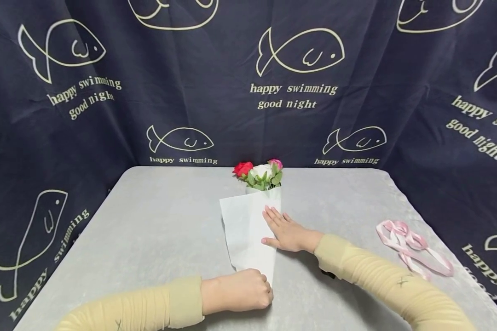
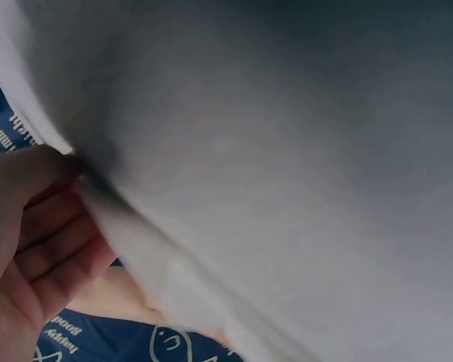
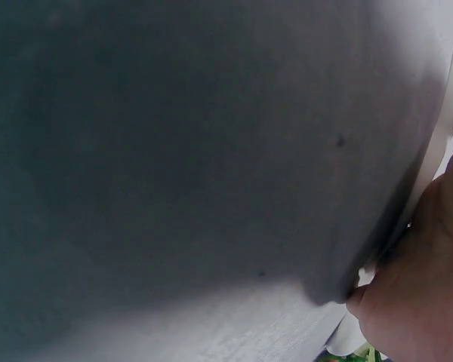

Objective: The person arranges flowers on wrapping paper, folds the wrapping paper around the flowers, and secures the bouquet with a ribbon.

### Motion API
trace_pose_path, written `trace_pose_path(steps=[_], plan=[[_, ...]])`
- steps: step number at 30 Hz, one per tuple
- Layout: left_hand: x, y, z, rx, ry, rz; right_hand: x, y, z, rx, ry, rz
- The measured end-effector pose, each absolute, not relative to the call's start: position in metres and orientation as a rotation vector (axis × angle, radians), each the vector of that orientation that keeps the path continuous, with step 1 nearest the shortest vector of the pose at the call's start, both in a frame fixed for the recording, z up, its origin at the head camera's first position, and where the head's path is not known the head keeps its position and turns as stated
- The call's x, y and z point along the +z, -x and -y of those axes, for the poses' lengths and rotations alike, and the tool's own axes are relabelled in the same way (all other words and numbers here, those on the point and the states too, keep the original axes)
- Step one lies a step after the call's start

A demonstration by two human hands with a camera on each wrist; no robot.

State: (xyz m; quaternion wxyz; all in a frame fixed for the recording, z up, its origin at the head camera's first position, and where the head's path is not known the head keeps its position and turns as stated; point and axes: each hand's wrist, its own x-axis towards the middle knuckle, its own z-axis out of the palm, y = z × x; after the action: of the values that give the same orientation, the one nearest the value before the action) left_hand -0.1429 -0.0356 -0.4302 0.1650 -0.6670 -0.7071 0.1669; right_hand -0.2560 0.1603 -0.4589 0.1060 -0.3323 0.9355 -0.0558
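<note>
A sheet of white wrapping paper [image 1: 244,230] is folded around a small bouquet. At its top show a red rose [image 1: 243,168], a white rose [image 1: 262,172], a pink flower [image 1: 276,163] and green leaves; the stems are hidden inside. My left hand [image 1: 243,290] grips the paper's narrow lower end, fingers curled; in the left wrist view its fingers [image 2: 68,249] pinch the paper edge [image 2: 174,290]. Flat on the paper's right side, just below the blooms, rests my right hand [image 1: 289,231] with fingers straight. The right wrist view shows that hand [image 3: 426,294] beside the paper.
A pink satin ribbon [image 1: 397,226] lies loosely looped at the right of the grey-covered table [image 1: 161,220]. Behind and at both sides hangs a dark blue curtain [image 1: 232,92] with fish drawings and lettering.
</note>
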Motion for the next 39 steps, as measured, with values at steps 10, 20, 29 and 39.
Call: trace_pose_path(steps=[10,20,29,39], plan=[[-0.420,0.159,0.025,0.387,1.816,2.219,-0.456,0.253,-0.162,-0.188,1.004,-2.744],[-0.429,0.171,0.031,0.371,1.871,2.439,-0.458,0.257,-0.166,-0.223,1.006,-2.723],[-0.434,0.173,0.032,0.339,1.875,2.441,-0.445,0.232,-0.182,-0.264,1.269,-2.664],[-0.434,0.173,0.032,0.320,1.863,2.478,-0.440,0.210,-0.199,-0.074,1.660,-2.547]])
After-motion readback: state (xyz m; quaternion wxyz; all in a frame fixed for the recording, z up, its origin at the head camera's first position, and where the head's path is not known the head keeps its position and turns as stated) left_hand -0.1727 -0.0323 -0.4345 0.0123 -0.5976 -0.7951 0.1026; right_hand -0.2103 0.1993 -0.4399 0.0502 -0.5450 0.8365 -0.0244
